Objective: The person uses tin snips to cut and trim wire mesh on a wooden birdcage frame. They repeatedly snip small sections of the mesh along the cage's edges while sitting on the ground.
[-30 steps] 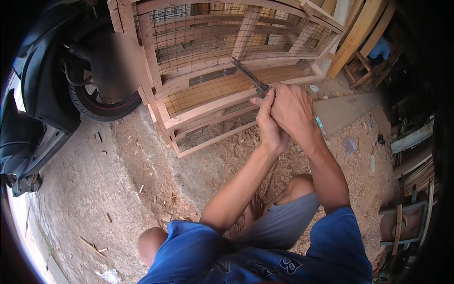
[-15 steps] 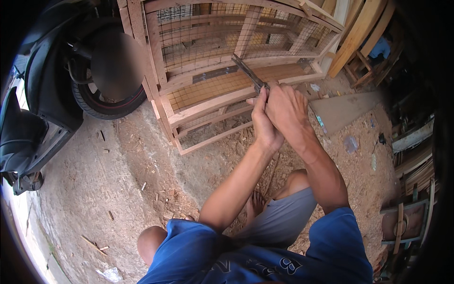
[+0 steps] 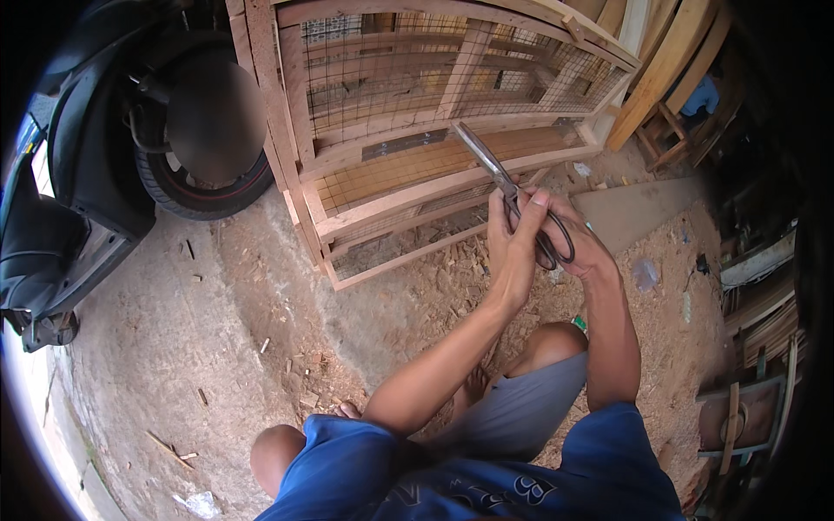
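Observation:
A pair of long metal shears with dark loop handles is held between my two hands, in front of a wooden frame. Its blades lie together and point up and to the left, toward wire mesh stretched over the frame. My left hand grips the shears near the pivot, thumb along the handle. Around the loops from the other side is my right hand, its fingers partly hidden behind the handles. From this angle the blade tips overlap the frame's lower rail, and whether they touch it I cannot tell.
A black motorbike is parked at the left, its wheel near the frame. Tall wooden planks lean at the back right. A flat grey-brown board lies on the floor among wood shavings. Timber pieces are stacked along the right.
Both hands have moved down and to the right with the shears. The right hand has turned, so the loop handles now show. The view has shifted slightly.

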The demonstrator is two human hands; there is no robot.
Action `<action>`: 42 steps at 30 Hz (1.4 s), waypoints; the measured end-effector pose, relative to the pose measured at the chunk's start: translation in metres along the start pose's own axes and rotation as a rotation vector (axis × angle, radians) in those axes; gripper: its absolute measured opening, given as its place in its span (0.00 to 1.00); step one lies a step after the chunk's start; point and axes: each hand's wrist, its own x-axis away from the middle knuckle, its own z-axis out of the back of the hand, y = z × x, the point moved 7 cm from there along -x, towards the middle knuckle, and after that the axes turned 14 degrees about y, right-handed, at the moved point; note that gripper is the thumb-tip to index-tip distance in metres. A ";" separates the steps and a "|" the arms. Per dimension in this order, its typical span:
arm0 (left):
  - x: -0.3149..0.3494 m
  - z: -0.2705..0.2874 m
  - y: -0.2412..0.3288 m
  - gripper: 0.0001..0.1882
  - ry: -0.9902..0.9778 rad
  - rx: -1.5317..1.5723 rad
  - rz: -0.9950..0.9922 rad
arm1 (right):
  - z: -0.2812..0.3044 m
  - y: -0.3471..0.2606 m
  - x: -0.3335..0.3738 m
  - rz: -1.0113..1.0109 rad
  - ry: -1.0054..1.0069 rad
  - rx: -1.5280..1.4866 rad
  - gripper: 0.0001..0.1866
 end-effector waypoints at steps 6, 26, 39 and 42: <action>-0.013 0.009 0.020 0.28 0.096 -0.332 -0.159 | -0.027 0.038 -0.020 -0.191 -0.208 -0.551 0.23; -0.017 0.004 0.024 0.30 0.093 -0.731 -0.259 | -0.046 0.048 -0.026 -0.390 -0.510 -1.120 0.27; -0.036 0.009 0.030 0.31 0.080 -0.774 -0.237 | -0.062 0.035 -0.038 -0.357 -0.532 -1.185 0.26; -0.035 0.012 0.033 0.32 0.086 -0.756 -0.196 | -0.066 0.041 -0.038 -0.382 -0.510 -1.156 0.25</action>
